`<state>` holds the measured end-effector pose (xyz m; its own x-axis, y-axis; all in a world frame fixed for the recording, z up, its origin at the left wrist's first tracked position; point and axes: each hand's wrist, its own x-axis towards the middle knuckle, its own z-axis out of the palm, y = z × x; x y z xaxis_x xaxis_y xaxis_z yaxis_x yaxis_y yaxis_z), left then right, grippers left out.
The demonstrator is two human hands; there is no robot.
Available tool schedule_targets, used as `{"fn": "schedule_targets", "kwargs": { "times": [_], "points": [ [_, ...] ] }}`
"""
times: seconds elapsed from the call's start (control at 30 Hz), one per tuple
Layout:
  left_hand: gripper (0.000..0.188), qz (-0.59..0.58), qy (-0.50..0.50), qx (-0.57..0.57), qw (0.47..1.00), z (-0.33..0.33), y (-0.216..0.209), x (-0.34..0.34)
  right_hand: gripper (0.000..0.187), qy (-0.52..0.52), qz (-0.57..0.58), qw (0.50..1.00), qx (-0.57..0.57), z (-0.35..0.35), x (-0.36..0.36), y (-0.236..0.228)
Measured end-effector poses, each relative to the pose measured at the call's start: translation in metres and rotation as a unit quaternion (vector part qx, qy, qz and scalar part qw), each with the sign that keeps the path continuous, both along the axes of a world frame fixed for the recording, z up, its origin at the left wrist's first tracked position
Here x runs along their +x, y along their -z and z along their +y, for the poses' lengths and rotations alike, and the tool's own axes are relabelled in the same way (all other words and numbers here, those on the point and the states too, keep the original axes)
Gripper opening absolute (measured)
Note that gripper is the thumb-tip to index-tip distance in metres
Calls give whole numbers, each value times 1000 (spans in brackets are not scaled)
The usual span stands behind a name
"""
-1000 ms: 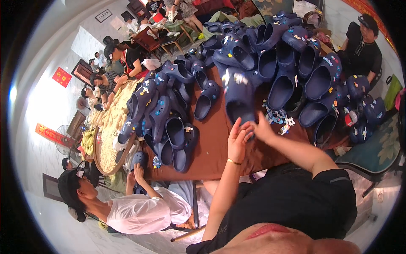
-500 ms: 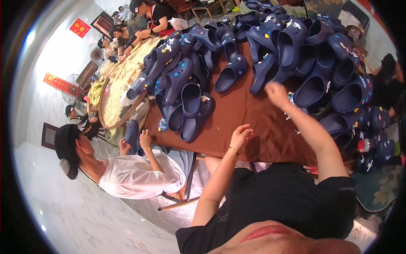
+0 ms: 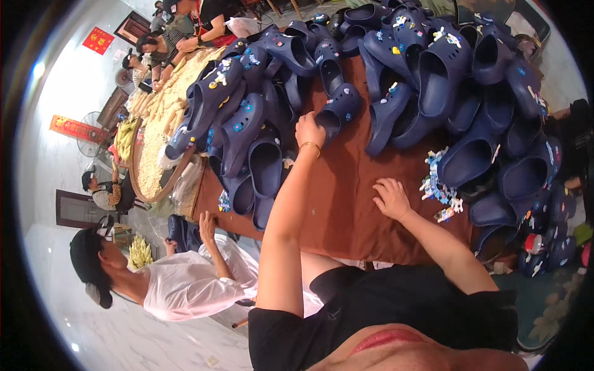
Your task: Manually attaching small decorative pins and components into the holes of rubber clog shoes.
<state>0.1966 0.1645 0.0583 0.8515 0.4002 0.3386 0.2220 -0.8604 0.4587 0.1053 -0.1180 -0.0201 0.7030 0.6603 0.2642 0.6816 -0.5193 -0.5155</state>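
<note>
A single navy clog with small charms on its toe lies at the middle of the brown cloth. My left hand grips the clog's near heel end, fingers curled at the rim. Spread low over the cloth, my right hand holds nothing, its fingers apart. Just right of it lies a cluster of small blue and white shoe charms, beside the heap of navy clogs on the right. Another heap of charm-studded clogs is left of my left hand.
To the left sits a co-worker in a white shirt, a dark clog near their hands. Behind is a round tray piled with pale pieces, with other people around it. Along the right edge are more clogs.
My left hand has reached forward and taken hold of the clog at the middle. My right hand has drawn back from the right heap, down over the cloth.
</note>
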Motion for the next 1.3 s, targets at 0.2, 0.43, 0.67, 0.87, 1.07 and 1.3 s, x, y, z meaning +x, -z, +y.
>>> {"fn": "schedule_targets", "kwargs": {
  "times": [0.2,0.43,0.67,0.87,1.07,1.3],
  "points": [
    [31,242,-22,-35,969,31,26,73,36,-7,18,1000,1,1,3,-1],
    [29,72,27,-344,936,28,55,158,36,2,42,999,-11,-2,13,-3],
    [45,86,36,-217,972,71,129,203,34,-16,40,999,-16,7,10,-5],
    [42,94,28,-205,974,23,112,146,34,2,39,999,-8,1,-1,3],
    [42,125,6,-215,968,2,83,-16,35,4,10,1000,14,-2,0,8],
    [33,3,-16,193,981,-50,27,-149,30,18,-43,998,47,0,8,18]
  ]
}}
